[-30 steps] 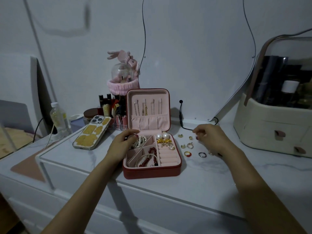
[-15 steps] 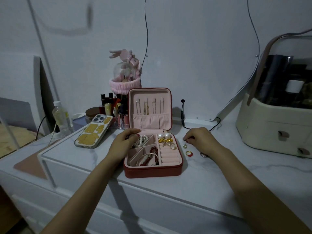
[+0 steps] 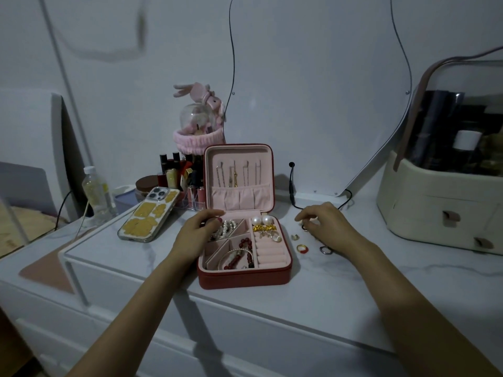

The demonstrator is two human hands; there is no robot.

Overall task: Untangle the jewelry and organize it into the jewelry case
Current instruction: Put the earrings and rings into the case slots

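The red jewelry case (image 3: 245, 278) stands open on the white dresser, its pink lid upright with necklaces (image 3: 236, 175) hanging inside. Its tray holds a pearl strand (image 3: 227, 229), pearl earrings (image 3: 261, 220), gold earrings (image 3: 264, 228) and a red bead bracelet (image 3: 245, 254). My left hand (image 3: 196, 232) grips the case's back left rim. To the right of the case my right hand (image 3: 326, 224) curls down onto the table and pinches a small ring (image 3: 304, 227). A gold ring (image 3: 294, 237), a red-and-gold ring (image 3: 302, 248) and a silver ring (image 3: 324, 250) lie loose near it.
A phone (image 3: 149, 217) lies left of the case, with a small bottle (image 3: 96, 191) and a rack of lipsticks (image 3: 179, 178) behind. A cream cosmetics box (image 3: 441, 202) fills the right side. A black cable (image 3: 292, 186) runs behind the rings.
My right hand has moved left over the loose rings, covering several of them, and its fingertips have closed on one. My left hand has stayed on the case.
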